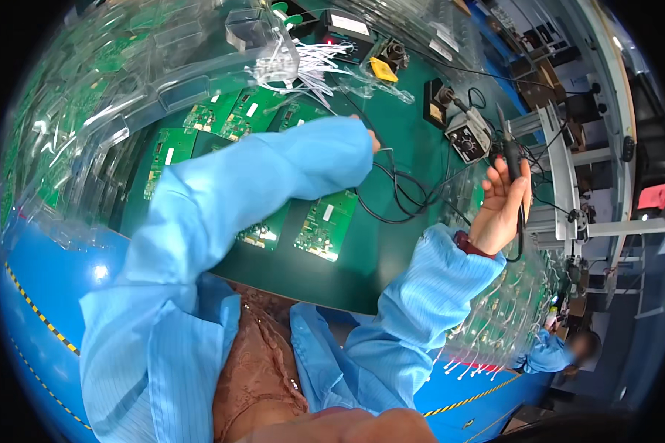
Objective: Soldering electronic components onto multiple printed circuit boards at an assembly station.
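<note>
My right hand [501,208] is raised at the right of the green mat [391,251], palm toward me. It grips a black soldering iron [511,151] that points up, and its dark cable [403,196] loops over the mat. My left arm in a blue sleeve reaches across several green circuit boards [326,225]. Only the fingertips of my left hand [374,140] show past the cuff. A thin pale wire [389,153] lies right beside them; whether they hold it is hidden.
A soldering station [467,139] and a black iron stand [437,102] sit at the back right. A bundle of white leads [314,63] and a yellow pad [383,69] lie behind. Clear plastic trays of boards [74,125] line the left. Another person [569,348] works at lower right.
</note>
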Demonstrator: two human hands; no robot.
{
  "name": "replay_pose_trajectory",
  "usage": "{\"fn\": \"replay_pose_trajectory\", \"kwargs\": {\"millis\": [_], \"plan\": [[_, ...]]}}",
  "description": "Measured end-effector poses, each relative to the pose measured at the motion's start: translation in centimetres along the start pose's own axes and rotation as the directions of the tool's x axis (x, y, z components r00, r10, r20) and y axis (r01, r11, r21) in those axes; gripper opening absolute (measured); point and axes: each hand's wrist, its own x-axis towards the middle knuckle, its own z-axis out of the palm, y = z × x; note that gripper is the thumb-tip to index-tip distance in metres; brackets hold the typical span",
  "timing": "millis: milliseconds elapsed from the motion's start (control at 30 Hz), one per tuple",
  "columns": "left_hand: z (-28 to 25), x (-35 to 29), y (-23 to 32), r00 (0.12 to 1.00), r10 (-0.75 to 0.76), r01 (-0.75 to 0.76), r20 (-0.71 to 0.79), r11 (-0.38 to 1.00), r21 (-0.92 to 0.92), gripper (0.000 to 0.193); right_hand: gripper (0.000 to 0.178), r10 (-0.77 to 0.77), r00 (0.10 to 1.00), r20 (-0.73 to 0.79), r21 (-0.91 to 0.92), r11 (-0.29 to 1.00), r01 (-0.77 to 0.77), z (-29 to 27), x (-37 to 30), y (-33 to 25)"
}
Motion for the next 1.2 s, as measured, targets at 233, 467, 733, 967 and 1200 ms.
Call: {"fn": "replay_pose_trajectory", "kwargs": {"millis": [233, 467, 733, 967, 1200], "plan": [[-5.2, -12.5, 2.3, 0.940, 0.031, -0.057, -0.340, 0.996, -0.067, 0.016, 0.038, -0.168, 0.985, -0.030, -0.054, 0.985, 0.166, -3.1, -6.7, -1.1], [2.6, -17.4, 5.2, 0.884, 0.022, -0.069, -0.468, 0.994, -0.085, 0.010, 0.066, -0.298, 0.889, 0.347, 0.117, 0.954, 0.275, 3.5, -17.1, 5.0], [4.2, -17.8, 4.1, 0.932, 0.075, -0.165, -0.354, 0.959, -0.231, 0.012, 0.045, -0.078, 0.950, 0.301, 0.159, 0.987, 0.031, 3.3, -19.3, 5.6], [4.4, -18.3, 3.9, 0.941, 0.076, -0.168, -0.329, 0.950, -0.261, 0.011, 0.061, -0.107, 0.967, 0.230, 0.033, 0.994, 0.102, 4.3, -17.4, 7.0], [4.9, -17.8, 3.8, 0.976, 0.104, -0.158, -0.189, 0.943, -0.294, 0.017, 0.046, 0.034, 0.946, 0.321, 0.111, 0.991, -0.073, 5.9, -18.7, 6.6]]}}
